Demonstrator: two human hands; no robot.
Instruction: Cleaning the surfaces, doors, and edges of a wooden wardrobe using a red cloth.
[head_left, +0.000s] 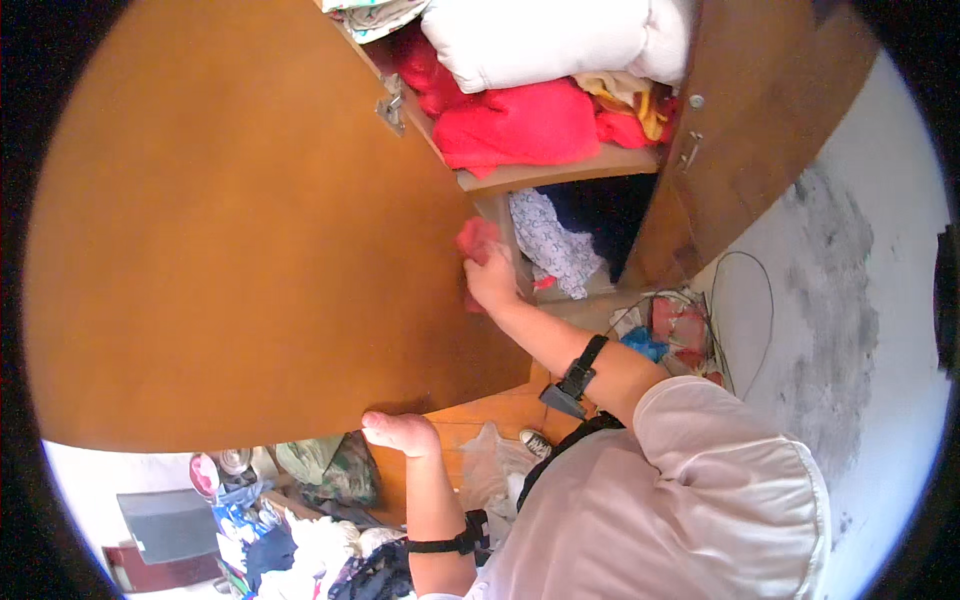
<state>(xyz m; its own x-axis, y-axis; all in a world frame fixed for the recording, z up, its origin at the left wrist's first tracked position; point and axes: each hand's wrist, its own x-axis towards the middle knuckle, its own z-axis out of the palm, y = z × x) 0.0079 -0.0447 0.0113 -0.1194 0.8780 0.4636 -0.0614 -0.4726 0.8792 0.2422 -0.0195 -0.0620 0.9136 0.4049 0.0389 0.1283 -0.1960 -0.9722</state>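
Note:
A large brown wooden wardrobe door (255, 240) stands swung out before me. My right hand (491, 281) has a red cloth (475, 234) in its grip and holds it against the door, close to its hinged side. The hand and cloth look slightly blurred. At the door's outer edge, my left hand (405, 433) grasps the wood, with part of its fingers hidden. Behind the door the wardrobe shelf (570, 171) bears red fabric (525, 127) and a white folded quilt (547, 37). In the compartment below lies a patterned cloth (555, 240).
A second door (739, 135) stands open on the right, with a metal handle. Cables and bags (679, 326) lie on the floor by the stained wall (832, 315). Piled clothes (322, 544), a camouflage bag (349, 472) and a plastic bag (487, 465) are at the lower left and beside my shoe (535, 443).

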